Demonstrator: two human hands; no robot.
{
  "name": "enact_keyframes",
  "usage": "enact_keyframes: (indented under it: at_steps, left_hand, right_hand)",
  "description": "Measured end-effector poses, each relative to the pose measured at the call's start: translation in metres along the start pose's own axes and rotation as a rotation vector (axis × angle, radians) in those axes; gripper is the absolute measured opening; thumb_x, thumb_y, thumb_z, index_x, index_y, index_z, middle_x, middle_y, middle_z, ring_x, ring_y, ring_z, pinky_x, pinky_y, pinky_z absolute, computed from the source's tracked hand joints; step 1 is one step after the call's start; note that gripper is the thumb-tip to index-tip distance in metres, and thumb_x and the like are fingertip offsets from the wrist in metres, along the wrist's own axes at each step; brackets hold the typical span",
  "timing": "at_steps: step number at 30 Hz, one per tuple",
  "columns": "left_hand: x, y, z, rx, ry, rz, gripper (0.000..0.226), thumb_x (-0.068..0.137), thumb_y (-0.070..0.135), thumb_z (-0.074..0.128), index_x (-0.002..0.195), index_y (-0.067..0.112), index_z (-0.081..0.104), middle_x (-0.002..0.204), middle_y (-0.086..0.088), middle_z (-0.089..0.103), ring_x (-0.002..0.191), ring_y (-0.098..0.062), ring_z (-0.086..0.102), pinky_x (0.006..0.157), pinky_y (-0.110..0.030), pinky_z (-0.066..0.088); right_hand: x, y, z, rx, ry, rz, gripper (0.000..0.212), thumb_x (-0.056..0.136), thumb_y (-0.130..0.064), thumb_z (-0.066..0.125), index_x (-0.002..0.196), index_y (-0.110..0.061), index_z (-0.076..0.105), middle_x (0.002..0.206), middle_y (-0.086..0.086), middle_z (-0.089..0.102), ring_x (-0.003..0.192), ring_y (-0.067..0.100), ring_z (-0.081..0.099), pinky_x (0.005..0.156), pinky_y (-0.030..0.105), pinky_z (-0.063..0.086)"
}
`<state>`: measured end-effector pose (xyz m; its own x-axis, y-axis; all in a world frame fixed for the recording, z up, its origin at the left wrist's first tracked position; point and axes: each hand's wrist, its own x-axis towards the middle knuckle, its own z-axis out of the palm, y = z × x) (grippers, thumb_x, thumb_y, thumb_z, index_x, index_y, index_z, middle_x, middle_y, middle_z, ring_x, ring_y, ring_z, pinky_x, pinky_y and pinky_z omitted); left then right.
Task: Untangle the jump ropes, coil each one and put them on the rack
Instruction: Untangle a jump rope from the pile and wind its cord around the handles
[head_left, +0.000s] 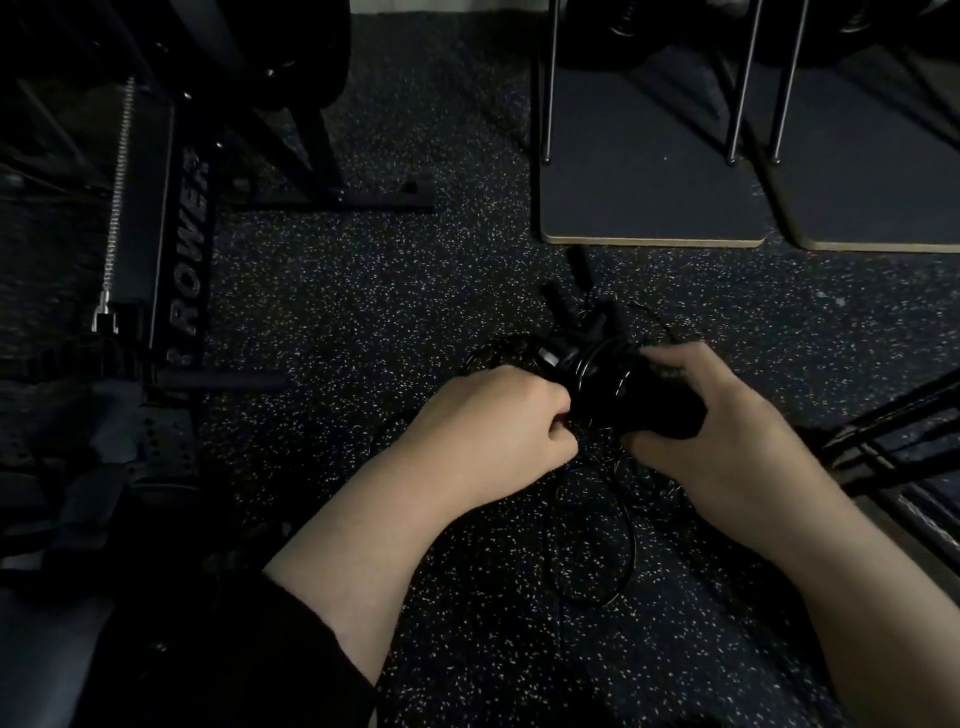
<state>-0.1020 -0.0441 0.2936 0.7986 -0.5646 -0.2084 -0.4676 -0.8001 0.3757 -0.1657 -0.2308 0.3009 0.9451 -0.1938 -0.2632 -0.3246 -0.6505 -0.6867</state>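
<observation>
Both hands are down low over the floor working a dark bundle of jump ropes (618, 384). The left hand (498, 415) is curled into a loose fist with its fingertips pinching something thin at the bundle's left edge, looks like a strand of cord, probably so it can tease one rope free while the rest stays put. The right hand (727, 410) is wrapped round the bundle from the right, thumb underneath and fingers over the top, and my guess is it's acting as the anchor so the whole knot doesn't drag along when the other side pulls. So the tangle sits right between the two hands, touching both, and lifted slightly or resting on the speckled rubber floor (363, 291), hard to tell in this light. A few black handles (558, 304) stick out of the far side of the bundle, pointing away from the person, and loose cord loops (618, 540) trail back on the floor between the forearms. Nothing is coiled yet as far as I can see, so this is still the untangling stage. Further out there's a rowing machine (187, 249) on the left and two flat boards with thin metal legs (649, 208) up ahead. I can't pick out which thing is the rack.
</observation>
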Motion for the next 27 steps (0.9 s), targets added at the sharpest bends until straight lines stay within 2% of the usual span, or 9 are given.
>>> enact_keyframes:
  at_steps: [4, 9, 11, 14, 18, 21, 23, 25, 27]
  left_hand:
    - [-0.007, -0.002, -0.012, 0.002, 0.139, 0.096, 0.034, 0.095, 0.033, 0.052, 0.065, 0.019, 0.056, 0.052, 0.006, 0.050, 0.049, -0.010, 0.045, 0.058, -0.032, 0.050]
    - [-0.010, -0.015, -0.017, -0.143, 0.290, 0.205, 0.041, 0.093, 0.034, 0.053, 0.057, 0.018, 0.043, 0.043, 0.006, 0.037, 0.042, -0.014, 0.037, 0.046, -0.027, 0.030]
    - [-0.010, -0.019, -0.018, -0.337, 0.218, 0.180, 0.040, 0.094, 0.032, 0.054, 0.058, 0.016, 0.049, 0.045, 0.006, 0.039, 0.043, -0.010, 0.035, 0.046, -0.028, 0.029]
    - [-0.009, -0.022, -0.024, -0.655, 0.053, 0.128, 0.034, 0.100, 0.023, 0.055, 0.069, 0.014, 0.066, 0.047, 0.004, 0.048, 0.046, -0.012, 0.039, 0.048, -0.027, 0.034]
    - [-0.008, -0.015, -0.025, -0.864, -0.045, 0.148, 0.034, 0.099, 0.024, 0.047, 0.074, 0.016, 0.069, 0.045, -0.004, 0.053, 0.045, -0.020, 0.042, 0.054, -0.030, 0.038]
    - [-0.004, -0.017, -0.019, -0.920, -0.028, 0.105, 0.034, 0.097, 0.026, 0.048, 0.070, 0.022, 0.068, 0.045, -0.001, 0.049, 0.044, -0.016, 0.040, 0.052, -0.032, 0.034]
    - [0.000, -0.020, -0.016, -0.932, -0.010, 0.052, 0.037, 0.102, 0.024, 0.051, 0.068, 0.020, 0.064, 0.045, 0.006, 0.048, 0.043, -0.010, 0.040, 0.047, -0.024, 0.031]
    - [0.002, -0.018, -0.011, -1.019, -0.032, -0.008, 0.039, 0.107, 0.019, 0.048, 0.069, 0.014, 0.060, 0.046, 0.010, 0.051, 0.042, -0.001, 0.045, 0.046, -0.014, 0.035]
    - [0.003, -0.014, -0.001, -1.098, -0.024, -0.096, 0.040, 0.105, 0.018, 0.050, 0.066, 0.015, 0.059, 0.048, 0.013, 0.055, 0.044, 0.003, 0.050, 0.052, -0.017, 0.039]
  right_hand:
    - [-0.001, -0.002, -0.004, -0.100, -0.120, 0.006, 0.060, 0.083, -0.021, 0.080, 0.116, -0.060, 0.047, 0.084, -0.008, 0.069, 0.058, 0.014, 0.066, 0.052, 0.037, 0.056]
    - [-0.005, -0.005, -0.003, -0.013, -0.461, -0.081, 0.070, 0.080, -0.013, 0.081, 0.111, -0.068, 0.049, 0.081, -0.002, 0.071, 0.056, 0.010, 0.057, 0.051, 0.035, 0.046]
    - [-0.006, -0.007, -0.006, 0.135, -0.600, -0.119, 0.068, 0.083, -0.006, 0.079, 0.112, -0.063, 0.056, 0.091, 0.004, 0.072, 0.069, 0.015, 0.059, 0.061, 0.041, 0.048]
    - [-0.008, -0.006, -0.011, 0.308, -0.729, -0.120, 0.065, 0.084, 0.001, 0.078, 0.116, -0.053, 0.063, 0.092, -0.006, 0.073, 0.085, 0.015, 0.066, 0.080, 0.033, 0.053]
    - [-0.009, -0.004, -0.015, 0.429, -0.861, -0.123, 0.064, 0.081, 0.006, 0.076, 0.117, -0.046, 0.067, 0.101, -0.003, 0.074, 0.096, 0.021, 0.071, 0.092, 0.036, 0.056]
    - [-0.010, -0.003, -0.011, 0.534, -0.875, -0.171, 0.068, 0.074, 0.011, 0.073, 0.125, -0.034, 0.067, 0.119, 0.006, 0.073, 0.109, 0.028, 0.071, 0.091, 0.036, 0.057]
    - [-0.011, -0.001, -0.007, 0.563, -0.782, -0.280, 0.075, 0.072, 0.021, 0.071, 0.130, -0.026, 0.064, 0.129, 0.008, 0.069, 0.117, 0.033, 0.069, 0.091, 0.041, 0.058]
    - [-0.012, 0.000, -0.010, 0.632, -0.709, -0.344, 0.072, 0.073, 0.023, 0.071, 0.129, -0.022, 0.064, 0.128, 0.003, 0.071, 0.110, 0.028, 0.072, 0.087, 0.041, 0.061]
    - [-0.011, -0.004, -0.015, 0.775, -0.712, -0.351, 0.063, 0.073, 0.015, 0.073, 0.128, -0.015, 0.063, 0.117, -0.005, 0.073, 0.098, 0.009, 0.072, 0.080, 0.022, 0.057]
